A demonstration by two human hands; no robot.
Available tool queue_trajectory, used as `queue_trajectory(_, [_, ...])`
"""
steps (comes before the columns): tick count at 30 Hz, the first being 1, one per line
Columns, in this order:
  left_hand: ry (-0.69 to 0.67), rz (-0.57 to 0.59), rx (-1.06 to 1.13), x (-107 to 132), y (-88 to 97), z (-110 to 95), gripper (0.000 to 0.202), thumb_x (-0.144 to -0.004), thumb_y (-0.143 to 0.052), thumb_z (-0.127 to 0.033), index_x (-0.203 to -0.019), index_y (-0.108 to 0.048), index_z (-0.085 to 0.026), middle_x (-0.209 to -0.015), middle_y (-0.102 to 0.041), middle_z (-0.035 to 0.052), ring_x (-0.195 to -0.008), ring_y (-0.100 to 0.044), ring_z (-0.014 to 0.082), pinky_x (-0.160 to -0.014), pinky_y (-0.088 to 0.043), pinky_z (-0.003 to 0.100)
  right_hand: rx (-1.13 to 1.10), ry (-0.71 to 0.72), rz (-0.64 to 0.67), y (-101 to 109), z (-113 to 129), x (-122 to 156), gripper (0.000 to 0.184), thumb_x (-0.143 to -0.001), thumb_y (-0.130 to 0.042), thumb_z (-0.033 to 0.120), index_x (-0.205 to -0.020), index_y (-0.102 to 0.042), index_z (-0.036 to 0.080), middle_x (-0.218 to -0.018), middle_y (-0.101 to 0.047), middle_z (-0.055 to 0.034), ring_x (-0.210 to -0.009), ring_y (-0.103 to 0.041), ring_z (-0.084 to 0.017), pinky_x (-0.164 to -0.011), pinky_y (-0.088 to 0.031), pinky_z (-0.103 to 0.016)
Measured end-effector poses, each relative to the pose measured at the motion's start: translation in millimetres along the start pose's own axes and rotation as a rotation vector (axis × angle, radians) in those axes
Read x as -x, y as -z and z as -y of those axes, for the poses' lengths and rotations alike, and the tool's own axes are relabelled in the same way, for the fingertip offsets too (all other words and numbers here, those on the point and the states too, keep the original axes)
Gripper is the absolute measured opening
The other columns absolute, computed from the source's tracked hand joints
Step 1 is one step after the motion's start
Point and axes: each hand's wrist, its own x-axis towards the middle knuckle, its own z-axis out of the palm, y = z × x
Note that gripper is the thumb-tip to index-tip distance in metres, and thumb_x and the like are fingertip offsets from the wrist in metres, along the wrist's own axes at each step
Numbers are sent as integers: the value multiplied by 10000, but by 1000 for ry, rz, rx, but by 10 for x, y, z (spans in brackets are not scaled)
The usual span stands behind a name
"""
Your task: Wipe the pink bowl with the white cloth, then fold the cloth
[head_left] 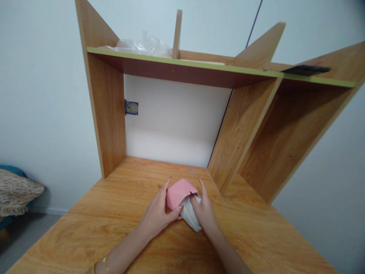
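A pink faceted container (180, 191), perhaps a cup or bowl, is tilted on its side just above or on the wooden desk, its opening toward me and to the right. My left hand (159, 210) grips it from the left, thumb at the rim. A pale grey-white cloth (190, 216) is bunched at the opening and hangs out below it. My right hand (203, 208) pinches this cloth, with some fingers reaching into the opening. The inside of the container is hidden by the cloth and fingers.
Around the hands spreads the wooden desk top (119, 224). Behind it rises a shelf unit (182, 64) holding a clear plastic bag (145, 45) and a dark flat object (306, 70). An uncovered wall box (132, 108) shows at the back. A fringed cloth (17, 190) lies at far left.
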Motion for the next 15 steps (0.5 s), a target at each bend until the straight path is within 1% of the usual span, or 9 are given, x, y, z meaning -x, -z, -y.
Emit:
queue_trajectory(2, [18,-13,33,2,-2,-7,850,-728,-585,-418,-1370,-102,-142,-1336,-352,153,-1200,-370,275,-969,-321,410,-67,-19,-53,-19,16,6,639,-760,-453,345,-1336,-255,151,-1027,-608,-87,-808,-603,-190,-716,-457,-299])
queue_trajectory(3, [20,-5,44,8,-10,-8,882,-710,-607,-428,-1369,-96,-141,-1339,-343,158,-1202,-364,282,-968,-320,413,-101,-25,-68,-29,17,9,639,-759,-457,353,-1332,-260,148,-1075,-588,-96,-870,-591,-194,-755,-449,-301])
queue_trajectory(5, [21,34,78,26,-36,-2,867,-712,-614,-418,-1362,-114,-137,-1328,-358,161,-1194,-372,281,-964,-325,404,-158,-31,-59,-48,10,14,649,-757,-463,358,-1331,-251,142,-1091,-580,-102,-922,-576,-194,-784,-440,-296])
queue_trajectory(8, [50,76,149,44,-75,18,746,-762,-568,-371,-1335,-156,-129,-1229,-469,143,-1106,-464,244,-919,-376,369,-182,-33,-15,-74,-7,17,682,-757,-473,370,-1342,-210,137,-1067,-591,-102,-920,-581,-193,-773,-446,-289])
queue_trajectory(10, [59,65,167,40,-89,35,698,-767,-563,-343,-1315,-187,-129,-1190,-501,128,-1067,-492,224,-903,-392,348,-120,-39,-19,-80,-16,9,713,-745,-495,375,-1347,-196,137,-1083,-583,-110,-935,-578,-204,-776,-445,-297])
queue_trajectory(12, [48,45,161,29,-91,48,672,-760,-567,-319,-1300,-214,-131,-1208,-488,124,-1081,-484,217,-914,-384,339,-4,-55,-30,-67,-20,-6,747,-730,-521,374,-1351,-184,132,-1071,-588,-121,-919,-586,-221,-752,-450,-306])
queue_trajectory(13, [43,36,149,24,-89,51,664,-756,-568,-314,-1296,-227,-132,-1224,-477,126,-1097,-474,218,-925,-376,339,64,-63,-30,-52,-18,-15,761,-725,-530,373,-1353,-177,128,-1039,-602,-124,-889,-596,-229,-722,-454,-306])
queue_trajectory(15, [48,18,110,19,-83,51,659,-744,-576,-316,-1290,-254,-141,-1253,-458,125,-1128,-454,225,-947,-358,348,205,-70,-16,-9,-4,-29,769,-728,-530,372,-1357,-165,121,-913,-639,-110,-788,-619,-237,-635,-453,-294])
